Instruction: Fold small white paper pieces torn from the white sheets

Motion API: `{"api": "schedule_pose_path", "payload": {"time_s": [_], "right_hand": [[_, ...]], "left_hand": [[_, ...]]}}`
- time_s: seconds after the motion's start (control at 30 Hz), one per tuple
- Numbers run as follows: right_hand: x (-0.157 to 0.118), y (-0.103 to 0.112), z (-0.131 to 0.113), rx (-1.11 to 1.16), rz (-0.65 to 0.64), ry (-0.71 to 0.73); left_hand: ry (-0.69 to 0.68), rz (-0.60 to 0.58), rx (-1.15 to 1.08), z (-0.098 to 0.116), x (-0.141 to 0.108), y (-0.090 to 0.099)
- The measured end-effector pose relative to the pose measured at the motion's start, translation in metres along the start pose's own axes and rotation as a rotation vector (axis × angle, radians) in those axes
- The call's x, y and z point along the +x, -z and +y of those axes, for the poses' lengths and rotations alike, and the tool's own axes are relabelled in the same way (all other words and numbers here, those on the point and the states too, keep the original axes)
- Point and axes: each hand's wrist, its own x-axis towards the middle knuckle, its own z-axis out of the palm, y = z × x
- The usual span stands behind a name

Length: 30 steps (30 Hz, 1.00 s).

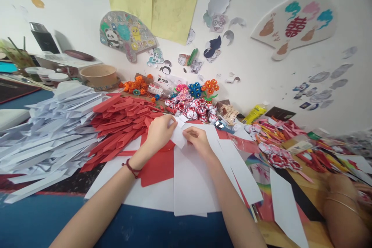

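Note:
A small folded piece of white paper [178,136] is held between my two hands over the middle of the table. My left hand [159,133] pinches its left edge, and a dark red cord bracelet circles that wrist. The fingertips of my right hand [197,139] close on its right side. Beneath my hands lie white sheets [194,178] and a red sheet [158,168]. To the left are a heap of folded red paper strips [122,124] and a larger heap of folded white strips [55,131].
Red-and-white paper flowers [193,110] stand behind my hands, beside a yellow bottle [255,113]. A wooden bowl [99,76] is at the back left. Another person's forearm [343,209] rests at the right, near colourful strips [279,131].

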Motion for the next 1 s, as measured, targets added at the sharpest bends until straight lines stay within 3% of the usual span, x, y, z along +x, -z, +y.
{"api": "schedule_pose_path", "payload": {"time_s": [0.07,0.23,0.33,0.6,1.0], "right_hand": [[-0.001,-0.004,-0.001,-0.017,-0.06,-0.005],[-0.001,-0.006,-0.003,-0.033,-0.008,0.077],[-0.002,-0.004,-0.005,-0.02,-0.046,0.039],[-0.003,-0.003,-0.005,-0.011,-0.076,0.026],[-0.006,0.004,-0.012,-0.033,-0.187,-0.026]], "left_hand": [[-0.002,-0.022,0.021,0.001,0.0,0.0],[-0.058,-0.127,-0.039,0.003,-0.001,-0.004],[-0.084,-0.149,-0.068,0.004,-0.002,-0.005],[-0.103,-0.132,-0.093,0.006,-0.003,-0.005],[-0.071,-0.004,-0.079,0.005,-0.002,-0.001]]}}
